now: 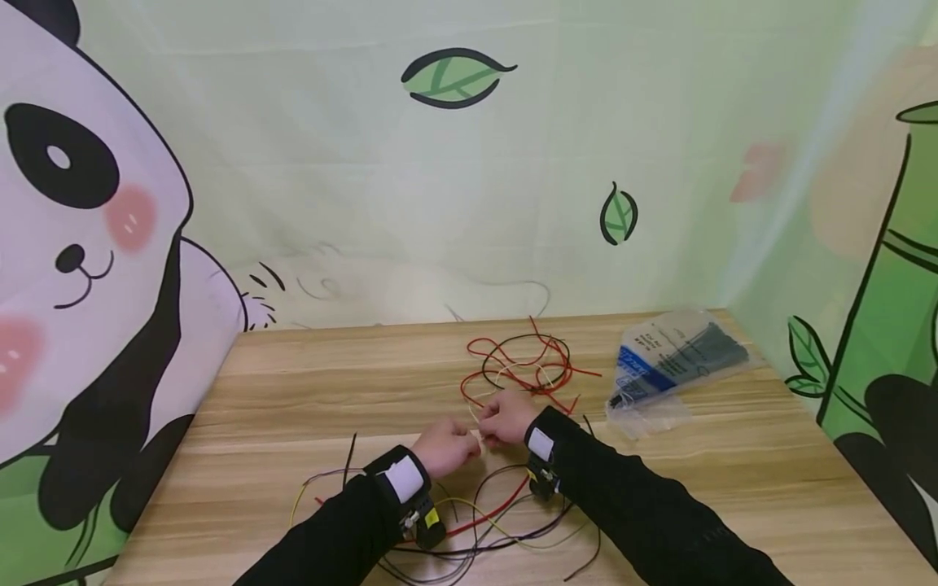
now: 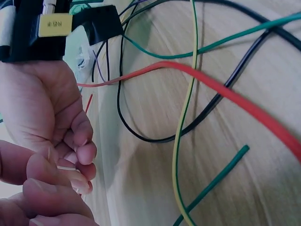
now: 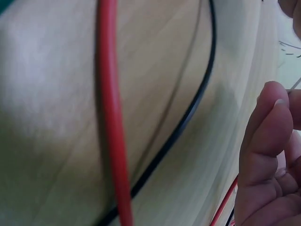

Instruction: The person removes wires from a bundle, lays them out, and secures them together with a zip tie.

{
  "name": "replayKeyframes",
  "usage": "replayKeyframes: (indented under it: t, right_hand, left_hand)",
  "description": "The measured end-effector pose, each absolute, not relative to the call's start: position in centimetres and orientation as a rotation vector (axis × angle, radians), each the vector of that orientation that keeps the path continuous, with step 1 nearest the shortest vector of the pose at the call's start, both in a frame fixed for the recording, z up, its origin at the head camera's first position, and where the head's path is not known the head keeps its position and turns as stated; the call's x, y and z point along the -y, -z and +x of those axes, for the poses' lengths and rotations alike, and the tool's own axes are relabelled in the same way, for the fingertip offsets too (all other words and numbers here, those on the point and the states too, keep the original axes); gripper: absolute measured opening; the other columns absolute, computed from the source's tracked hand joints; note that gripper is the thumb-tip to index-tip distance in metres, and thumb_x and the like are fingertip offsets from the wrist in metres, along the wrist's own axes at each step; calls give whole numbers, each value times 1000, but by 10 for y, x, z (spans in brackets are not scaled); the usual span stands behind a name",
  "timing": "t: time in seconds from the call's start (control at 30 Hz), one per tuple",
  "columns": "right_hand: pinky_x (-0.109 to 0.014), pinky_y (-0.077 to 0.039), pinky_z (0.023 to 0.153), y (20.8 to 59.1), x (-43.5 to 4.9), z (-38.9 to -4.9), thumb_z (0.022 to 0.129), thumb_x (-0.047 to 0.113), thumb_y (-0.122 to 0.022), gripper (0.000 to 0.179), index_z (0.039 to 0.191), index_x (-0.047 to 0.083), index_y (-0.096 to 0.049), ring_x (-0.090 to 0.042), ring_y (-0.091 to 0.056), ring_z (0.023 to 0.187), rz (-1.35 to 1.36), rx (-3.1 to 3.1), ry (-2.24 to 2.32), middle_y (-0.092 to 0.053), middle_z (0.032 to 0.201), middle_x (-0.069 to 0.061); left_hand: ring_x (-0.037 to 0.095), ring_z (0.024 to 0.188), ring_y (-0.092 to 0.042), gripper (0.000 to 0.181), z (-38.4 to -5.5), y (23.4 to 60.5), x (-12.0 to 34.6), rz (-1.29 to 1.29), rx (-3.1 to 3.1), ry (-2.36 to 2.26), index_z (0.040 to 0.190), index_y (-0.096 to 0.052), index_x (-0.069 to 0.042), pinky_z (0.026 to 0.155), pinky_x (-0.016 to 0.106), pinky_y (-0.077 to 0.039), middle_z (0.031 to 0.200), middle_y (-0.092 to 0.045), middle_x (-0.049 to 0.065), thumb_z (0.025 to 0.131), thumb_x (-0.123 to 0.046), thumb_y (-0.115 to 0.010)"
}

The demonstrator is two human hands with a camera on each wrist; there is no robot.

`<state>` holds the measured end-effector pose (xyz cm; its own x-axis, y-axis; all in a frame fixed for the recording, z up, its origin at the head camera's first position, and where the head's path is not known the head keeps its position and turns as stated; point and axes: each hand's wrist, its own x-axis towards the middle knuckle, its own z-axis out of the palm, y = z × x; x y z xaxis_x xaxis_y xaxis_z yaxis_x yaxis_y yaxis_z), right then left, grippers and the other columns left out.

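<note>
Thumb and fingertips of my right hand [image 1: 507,417] pinch a thin pale wire [image 3: 296,85], seen as a short strand in the right wrist view. Close beside it, my left hand [image 1: 444,448] has its fingers curled, and a pale strand [image 2: 67,167] shows at its fingertips. The two hands nearly meet just above the table; most of the pale wire is hidden by the fingers. Nearer the body, under the forearms, lie a thick red wire [image 2: 162,65], a yellow-green wire [image 2: 188,103], a green wire [image 2: 221,176] and black wires [image 2: 202,117].
Behind the hands, a loose tangle of red wires [image 1: 560,370] lies with black and pale ones. A clear plastic bag [image 1: 659,370] with a blue label and dark contents sits at the back right. A printed cloth wall [image 1: 352,203] rises beyond the wooden table [image 1: 293,391].
</note>
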<state>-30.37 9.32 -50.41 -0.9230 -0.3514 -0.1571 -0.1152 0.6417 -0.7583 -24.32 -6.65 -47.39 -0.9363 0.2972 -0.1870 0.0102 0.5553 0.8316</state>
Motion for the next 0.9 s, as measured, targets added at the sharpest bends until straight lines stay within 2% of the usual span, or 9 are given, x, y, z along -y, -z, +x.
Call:
replayKeyframes:
  t: [0.23, 0.5, 0.9]
  right_hand:
    - [-15, -36, 50, 511, -98, -309, 79, 7, -68, 11, 70, 9, -74, -1, -54, 49, -390, -2640, 1055, -65, 53, 6]
    - [-14, -38, 49, 499, -98, -304, 78, 0, -68, 9, 71, 3, -72, -1, -54, 49, -329, -2572, 1098, -60, 54, 7]
    - [-14, -46, 50, 503, -97, -306, 78, -5, -66, 11, 69, 2, -69, -2, -55, 50, -303, -2542, 1180, -53, 53, 10]
  left_hand:
    - [9, 51, -32, 22, -239, 473, 68, 288, -2456, -1336, 62, -58, 2, 52, 23, -24, 52, -40, -8, 80, -10, -58]
    - [10, 52, -32, 24, -232, 476, 72, 278, -2382, -1387, 78, -64, 13, 51, 24, -24, 55, -42, -7, 86, -8, -56]
    - [11, 60, -39, 25, -222, 471, 90, 304, -2354, -1367, 85, -69, 8, 53, 22, -27, 65, -49, -5, 91, -12, -56]
